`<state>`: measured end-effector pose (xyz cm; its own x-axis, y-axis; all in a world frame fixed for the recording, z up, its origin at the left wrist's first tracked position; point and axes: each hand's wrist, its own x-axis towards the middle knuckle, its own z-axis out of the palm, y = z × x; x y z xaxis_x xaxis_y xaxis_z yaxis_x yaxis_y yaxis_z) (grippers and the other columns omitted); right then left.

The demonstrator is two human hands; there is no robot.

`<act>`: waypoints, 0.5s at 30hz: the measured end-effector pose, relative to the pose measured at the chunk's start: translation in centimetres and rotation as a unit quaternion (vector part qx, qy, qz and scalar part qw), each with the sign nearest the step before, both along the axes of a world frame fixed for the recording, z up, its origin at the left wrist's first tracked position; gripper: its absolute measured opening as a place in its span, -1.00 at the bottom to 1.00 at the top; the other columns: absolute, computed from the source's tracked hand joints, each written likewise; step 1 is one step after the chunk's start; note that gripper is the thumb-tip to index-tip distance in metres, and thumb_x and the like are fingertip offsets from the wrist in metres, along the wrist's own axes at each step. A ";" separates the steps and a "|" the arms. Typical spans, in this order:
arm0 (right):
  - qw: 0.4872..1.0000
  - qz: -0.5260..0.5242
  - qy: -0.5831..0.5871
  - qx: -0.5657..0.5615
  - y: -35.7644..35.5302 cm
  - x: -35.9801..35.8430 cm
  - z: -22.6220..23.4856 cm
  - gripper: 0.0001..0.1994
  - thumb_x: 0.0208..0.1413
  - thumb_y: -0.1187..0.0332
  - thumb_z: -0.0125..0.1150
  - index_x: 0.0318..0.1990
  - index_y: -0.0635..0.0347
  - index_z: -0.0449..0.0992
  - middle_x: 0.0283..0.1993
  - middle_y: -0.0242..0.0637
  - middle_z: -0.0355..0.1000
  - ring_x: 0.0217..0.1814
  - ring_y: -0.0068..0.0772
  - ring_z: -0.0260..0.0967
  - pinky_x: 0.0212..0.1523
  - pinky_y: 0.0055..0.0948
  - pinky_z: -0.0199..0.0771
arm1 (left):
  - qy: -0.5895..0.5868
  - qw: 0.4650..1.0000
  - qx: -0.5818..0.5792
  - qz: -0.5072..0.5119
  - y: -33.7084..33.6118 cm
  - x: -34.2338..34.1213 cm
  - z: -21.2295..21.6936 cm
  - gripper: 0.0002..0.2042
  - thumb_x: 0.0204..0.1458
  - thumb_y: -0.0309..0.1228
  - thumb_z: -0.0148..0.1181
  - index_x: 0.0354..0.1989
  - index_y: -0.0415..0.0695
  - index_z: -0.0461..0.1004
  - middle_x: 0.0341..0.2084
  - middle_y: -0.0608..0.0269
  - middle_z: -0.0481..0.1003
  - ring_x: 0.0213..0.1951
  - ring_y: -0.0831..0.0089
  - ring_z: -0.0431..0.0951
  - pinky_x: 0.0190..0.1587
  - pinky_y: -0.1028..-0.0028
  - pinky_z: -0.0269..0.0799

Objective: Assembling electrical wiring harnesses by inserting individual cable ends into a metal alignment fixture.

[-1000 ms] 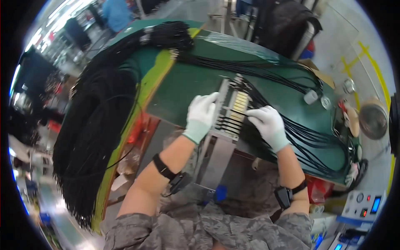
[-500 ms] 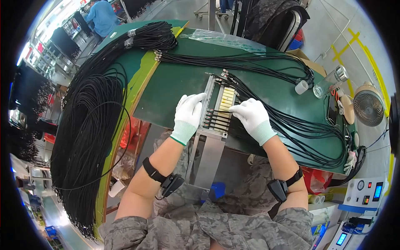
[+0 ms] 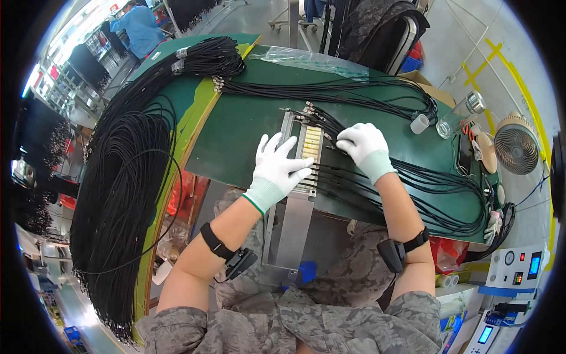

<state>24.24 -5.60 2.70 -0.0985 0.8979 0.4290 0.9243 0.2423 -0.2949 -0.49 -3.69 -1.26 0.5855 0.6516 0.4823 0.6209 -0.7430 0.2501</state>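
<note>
A metal fixture [image 3: 287, 215] with a row of pale yellow slots [image 3: 311, 141] reaches over the table's front edge. Several black cables lie in its nearer slots and trail off to the right. My left hand [image 3: 276, 167], in a white glove, is open over those slots. Its fingers are spread, and the thumb and a fingertip rest by the seated cables, partly covering them. Just right of the fixture, my gloved right hand [image 3: 365, 146] is closed at a bundle of black cables [image 3: 328, 122]. Its fingers hide whatever is pinched between them.
A large heap of black cables [image 3: 124, 177] hangs over the table's left side. Another cable bundle [image 3: 318, 89] crosses the back, near a clear plastic bag [image 3: 312, 59]. At the right stand a white cup [image 3: 419, 124], a glass bottle [image 3: 457, 121] and a fan [image 3: 516, 150].
My right hand has left the fixture's slots and moved up and right to the loose cables. My left hand has shifted right over the slots, its fingers spreading.
</note>
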 end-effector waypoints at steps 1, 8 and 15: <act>1.000 -0.002 -0.029 -0.003 0.0 -0.5 0.0 -0.86 -0.13 0.23 0.31 -0.37 -0.02 0.59 -0.44 -0.35 0.41 -0.24 -0.18 0.36 -0.19 -0.25 0.38 | -0.011 1.000 -0.003 -0.003 -0.1 -0.2 -0.1 -0.74 -0.06 -0.01 0.19 -0.19 0.34 0.63 0.08 0.05 0.39 0.21 -0.05 0.20 0.29 -0.07 -0.12; 0.996 -0.006 -0.089 0.019 -0.6 -1.2 -1.0 -0.80 -0.29 0.28 0.40 -0.41 -0.02 0.58 -0.34 -0.33 0.40 -0.20 -0.19 0.33 -0.23 -0.24 0.34 | -0.084 0.996 -0.023 -0.018 -0.5 0.9 -1.5 -0.79 -0.08 -0.08 0.22 -0.25 0.33 0.64 0.04 0.15 0.41 0.23 -0.05 0.16 0.30 -0.08 -0.13; 0.995 0.002 -0.097 0.018 0.1 -2.5 -0.9 -0.87 -0.24 0.36 0.35 -0.47 0.02 0.52 -0.37 -0.33 0.39 -0.23 -0.19 0.32 -0.25 -0.24 0.31 | -0.079 0.996 -0.038 -0.002 -0.3 0.3 -0.9 -0.78 -0.13 -0.13 0.28 -0.24 0.31 0.64 0.05 0.14 0.41 0.21 -0.06 0.19 0.30 -0.07 -0.05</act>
<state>21.75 -5.45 1.81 -0.1861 0.8819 0.4332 0.9619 0.2535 -0.1027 -0.15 -4.04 -2.11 0.5091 0.6877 0.5176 0.5665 -0.7205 0.4000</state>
